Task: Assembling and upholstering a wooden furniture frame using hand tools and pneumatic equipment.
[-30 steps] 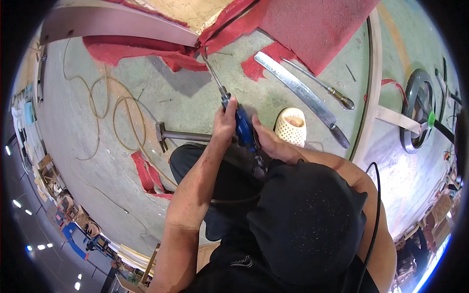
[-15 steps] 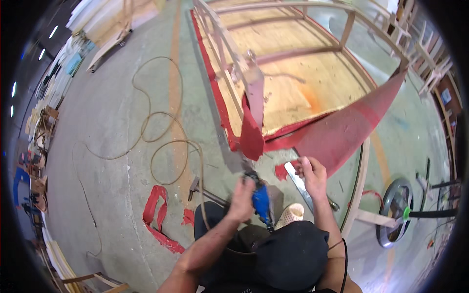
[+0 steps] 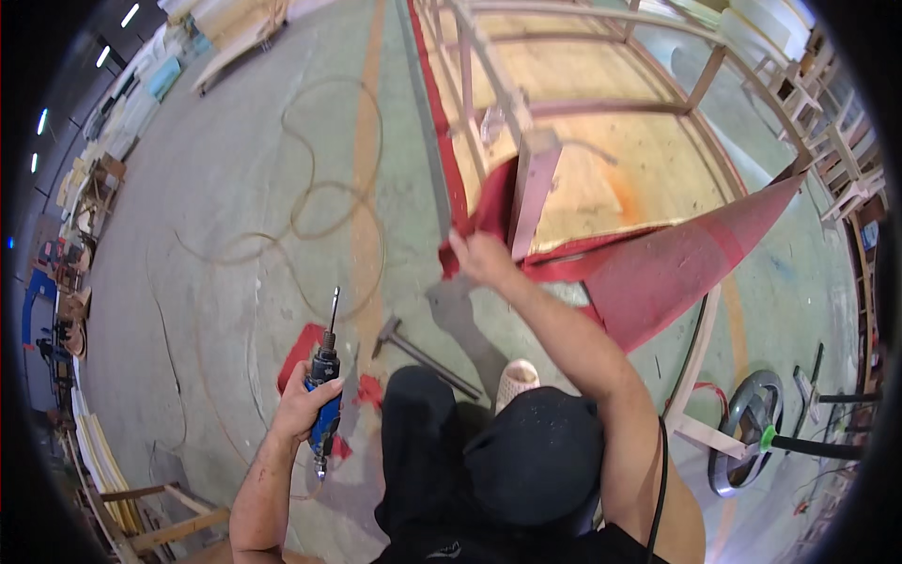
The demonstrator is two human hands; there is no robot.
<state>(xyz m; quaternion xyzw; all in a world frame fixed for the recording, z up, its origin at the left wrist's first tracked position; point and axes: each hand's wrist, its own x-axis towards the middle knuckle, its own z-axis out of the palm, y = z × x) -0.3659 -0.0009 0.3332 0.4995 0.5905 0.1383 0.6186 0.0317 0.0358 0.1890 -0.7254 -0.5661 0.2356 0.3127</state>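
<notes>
My left hand (image 3: 310, 402) is wrapped around a blue and black air tool (image 3: 325, 399) with a thin metal bit pointing up and away. It is held out to the left, over the floor. My right hand (image 3: 477, 256) reaches forward to the near corner of a wooden furniture frame (image 3: 537, 183). Its fingers close on the edge of a loose red fabric flap (image 3: 495, 202) beside the corner post; the fingertips are partly hidden. A wide red fabric panel (image 3: 691, 254) hangs off the frame's near side, to the right of that hand.
A hammer (image 3: 427, 355) lies on the floor before my knee, with red fabric scraps (image 3: 303, 350) left of it. A tan air hose (image 3: 301, 211) loops across the floor. At right stand a grey ring-shaped base (image 3: 747, 432) and a curved wooden piece (image 3: 700, 357).
My left hand has carried the air tool left, away from the frame. My right hand has moved forward and left onto the red flap. The view has shifted, and the flat metal bar no longer shows.
</notes>
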